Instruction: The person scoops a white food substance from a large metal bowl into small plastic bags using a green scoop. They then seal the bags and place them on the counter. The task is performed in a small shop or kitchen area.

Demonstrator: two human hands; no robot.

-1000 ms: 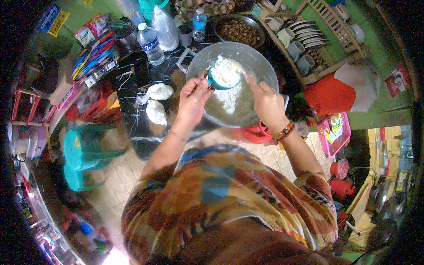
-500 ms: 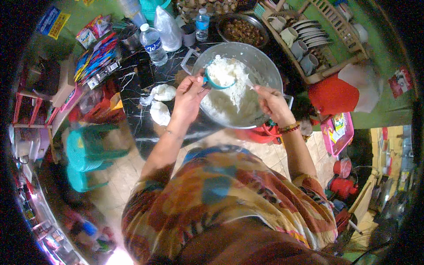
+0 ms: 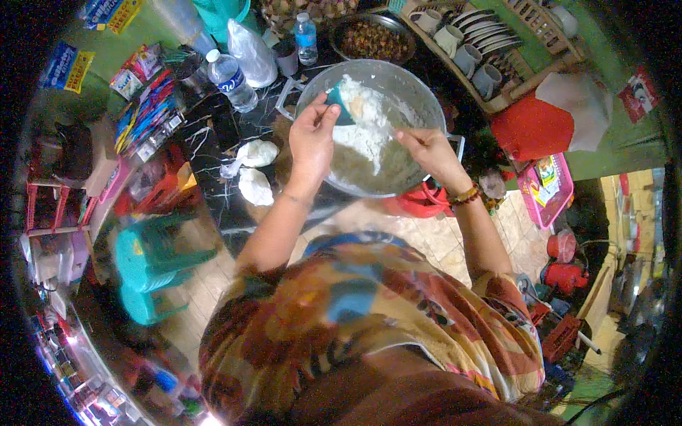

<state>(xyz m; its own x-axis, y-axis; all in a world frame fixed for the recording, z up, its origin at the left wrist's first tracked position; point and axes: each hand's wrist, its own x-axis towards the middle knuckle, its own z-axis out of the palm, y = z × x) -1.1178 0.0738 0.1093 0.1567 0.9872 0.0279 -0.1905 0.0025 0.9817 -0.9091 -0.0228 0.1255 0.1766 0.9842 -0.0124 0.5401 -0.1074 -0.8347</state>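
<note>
Over a large round metal pot (image 3: 435, 96), my left hand (image 3: 312, 138) grips a small teal cup (image 3: 334, 101), now tilted to the right. White cooked rice (image 3: 366, 106) heaps at the cup's mouth and trails down toward the pot. My right hand (image 3: 432, 150) is closed on a thin pale utensil, probably a spoon, whose end meets the rice; most of it is hidden. More rice lies inside the pot. Left of the pot, two white bundles, one upper (image 3: 257, 153) and one lower (image 3: 256, 187), rest on the black marbled table (image 3: 213, 153).
Behind the pot stand a large water bottle (image 3: 233, 84), a smaller bottle (image 3: 305, 41) and a pan of brown food (image 3: 373, 40). A dish rack (image 3: 490, 103) with cups and plates is at the right. Teal stools (image 3: 145, 259) stand lower left; a red basket (image 3: 420, 201) sits below the pot.
The cup has tipped from nearly upright toward the right, and its rice has shifted toward the pot. My right hand stays at the rice with the utensil. The whole view has shifted slightly.
</note>
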